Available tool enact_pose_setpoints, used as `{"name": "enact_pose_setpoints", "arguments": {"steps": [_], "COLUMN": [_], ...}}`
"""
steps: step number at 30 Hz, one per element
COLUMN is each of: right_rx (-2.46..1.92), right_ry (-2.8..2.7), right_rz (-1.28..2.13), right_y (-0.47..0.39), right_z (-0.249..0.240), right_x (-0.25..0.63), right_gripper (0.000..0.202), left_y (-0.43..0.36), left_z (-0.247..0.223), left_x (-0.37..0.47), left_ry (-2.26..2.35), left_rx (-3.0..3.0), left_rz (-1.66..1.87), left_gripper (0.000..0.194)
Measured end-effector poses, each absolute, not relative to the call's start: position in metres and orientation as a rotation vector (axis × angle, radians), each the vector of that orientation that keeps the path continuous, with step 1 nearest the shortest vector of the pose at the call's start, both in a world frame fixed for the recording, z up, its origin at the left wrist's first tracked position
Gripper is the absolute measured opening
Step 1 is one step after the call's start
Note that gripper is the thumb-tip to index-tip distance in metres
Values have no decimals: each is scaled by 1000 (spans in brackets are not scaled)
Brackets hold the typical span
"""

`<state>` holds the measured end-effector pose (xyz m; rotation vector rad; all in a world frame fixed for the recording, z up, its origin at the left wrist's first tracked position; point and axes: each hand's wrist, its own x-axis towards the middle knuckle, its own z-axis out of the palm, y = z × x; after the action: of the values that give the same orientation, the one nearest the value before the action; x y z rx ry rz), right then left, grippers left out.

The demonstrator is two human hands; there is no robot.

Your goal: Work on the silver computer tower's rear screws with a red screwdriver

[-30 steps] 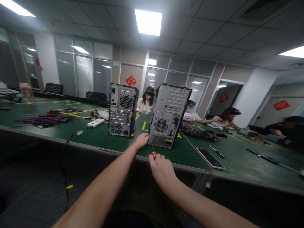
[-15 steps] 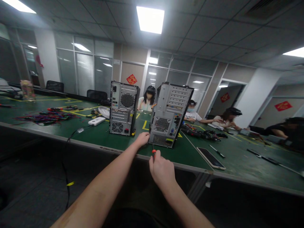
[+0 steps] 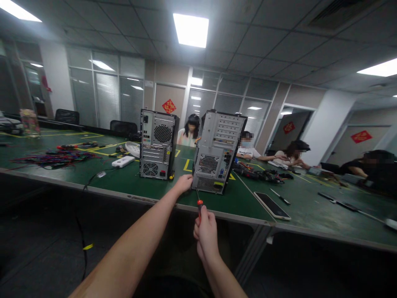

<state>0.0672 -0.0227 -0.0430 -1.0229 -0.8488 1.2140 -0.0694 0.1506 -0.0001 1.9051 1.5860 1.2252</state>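
A grey computer case (image 3: 211, 153) stands slightly tilted on the green table, its rear panel facing me. My left hand (image 3: 185, 183) is at its lower left edge; the fingertips are hidden, so its grip cannot be made out. My right hand (image 3: 206, 229) is closed around a red and black screwdriver (image 3: 200, 203), below the case. The screwdriver's thin shaft points up to the lower left corner of the rear panel. A second, smaller computer case (image 3: 156, 145) stands upright to the left.
Bundled cables (image 3: 263, 174) lie right of the case, with a phone (image 3: 272, 205) and a thin tool (image 3: 280, 196) nearer. Coloured wires (image 3: 57, 158) and a white power strip (image 3: 123, 161) lie left. Several people sit across the green table (image 3: 108, 181).
My right hand has turned and lowered a little around the screwdriver, showing more of its handle. My left hand stays at the case. The whole view has shifted slightly.
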Motion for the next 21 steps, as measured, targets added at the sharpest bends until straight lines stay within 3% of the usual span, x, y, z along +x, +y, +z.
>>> {"name": "enact_pose_setpoints", "arguments": {"steps": [9,13,17,21], "right_rx": [-679,-614,-751,-1016], "right_ry": [-370,-288,-412,-852], "right_rz": [1636,1758,1687,1338], "right_y": [-34,-35,-35,-32], "right_z": [-24,-18,-27,-43], "right_x": [40,43,43,42], "right_gripper": [35,35,36,41], "left_y": [146,144,145,147], "left_z": [1,3,3,1], "left_x": [-70,-69,-69,-69], "left_ry": [1575,1578,1570,1576], "left_rx": [1894,1885,1880,1878], "left_rz": [1227,1233,1239,1225], "left_gripper": [24,24,25,25]}}
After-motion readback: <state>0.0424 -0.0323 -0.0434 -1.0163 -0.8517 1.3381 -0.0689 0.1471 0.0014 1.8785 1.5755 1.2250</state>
